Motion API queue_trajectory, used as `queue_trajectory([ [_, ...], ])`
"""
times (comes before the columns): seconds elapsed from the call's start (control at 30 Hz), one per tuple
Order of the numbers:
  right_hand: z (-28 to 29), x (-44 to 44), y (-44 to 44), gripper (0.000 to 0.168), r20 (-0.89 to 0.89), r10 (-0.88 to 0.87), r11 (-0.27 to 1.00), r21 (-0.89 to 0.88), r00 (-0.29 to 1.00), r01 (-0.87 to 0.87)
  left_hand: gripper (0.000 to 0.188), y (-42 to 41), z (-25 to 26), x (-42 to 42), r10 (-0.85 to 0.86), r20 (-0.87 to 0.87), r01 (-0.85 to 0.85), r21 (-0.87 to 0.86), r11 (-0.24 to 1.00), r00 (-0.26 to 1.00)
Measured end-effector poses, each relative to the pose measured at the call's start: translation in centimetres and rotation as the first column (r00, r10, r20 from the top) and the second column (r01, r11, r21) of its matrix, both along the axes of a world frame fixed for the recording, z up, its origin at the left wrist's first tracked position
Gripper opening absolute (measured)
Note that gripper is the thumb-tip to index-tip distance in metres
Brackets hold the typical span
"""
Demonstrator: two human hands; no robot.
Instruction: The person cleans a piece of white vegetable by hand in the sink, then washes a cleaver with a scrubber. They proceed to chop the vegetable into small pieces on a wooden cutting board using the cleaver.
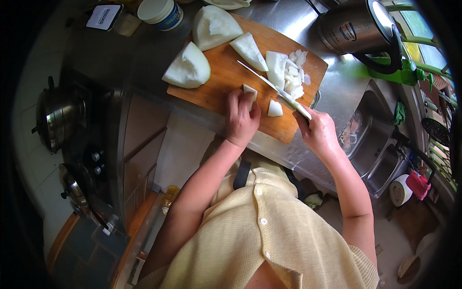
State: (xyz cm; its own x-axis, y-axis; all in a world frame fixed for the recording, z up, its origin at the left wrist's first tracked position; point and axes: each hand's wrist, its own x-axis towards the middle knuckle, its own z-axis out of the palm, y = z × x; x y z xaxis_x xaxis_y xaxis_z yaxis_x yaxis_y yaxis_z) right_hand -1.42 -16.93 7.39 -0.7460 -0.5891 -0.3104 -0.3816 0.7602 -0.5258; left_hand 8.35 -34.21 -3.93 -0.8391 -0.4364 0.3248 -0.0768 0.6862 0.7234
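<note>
A wooden cutting board (220, 99) lies at an angle on the steel counter before me. On its near side, my left hand (242, 117) holds a piece of winter melon (251, 90) against the wood with bent fingers. My right hand (318, 130) grips a kitchen knife (266, 81) by its handle, the blade pointing to the far left. A small melon chunk (275, 108) sits between the hands. Beyond the blade are a narrow wedge (249, 51) and a thicker block (276, 68), beside a heap of white melon scraps (296, 81). Two large wedges (216, 30) (188, 67) rest at the board's left.
A steel electric kettle (339, 34) and a green bottle (393, 71) stand at the back right. The steel sink (373, 137) is on my right. A white tub (160, 14) and a phone (104, 17) are at the back left. Pots (56, 115) occupy the stove on the left.
</note>
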Motion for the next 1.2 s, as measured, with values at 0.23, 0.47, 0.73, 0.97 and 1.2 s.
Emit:
queue_trajectory([
  [0.23,1.2,3.2,1.4,0.044,-0.005,0.045,0.997,0.061,0.999,-0.045,0.038,-0.8,-0.1,1.4,-0.016,-0.004,0.015,-0.072,0.997,1.000],
  [0.47,2.0,5.9,1.4,0.054,0.009,0.033,0.982,0.187,0.999,-0.034,0.042,-0.8,0.0,1.0,-0.024,-0.050,0.017,-0.136,0.991,0.998],
  [0.73,1.4,7.3,1.2,0.054,0.015,-0.024,0.983,0.181,1.000,0.021,0.039,-2.0,0.4,0.3,-0.092,-0.052,0.085,-0.131,0.988,0.994],
  [0.97,0.8,7.2,-2.5,0.033,0.033,-0.150,0.963,0.231,0.988,0.139,0.036,-3.0,0.8,-0.3,-0.127,-0.054,0.122,-0.089,0.989,0.990],
  [1.2,-2.2,5.3,-4.4,0.035,0.018,-0.150,0.966,0.216,0.988,0.143,0.036,-3.4,0.5,0.0,-0.181,-0.024,0.180,-0.050,0.982,0.983],
])
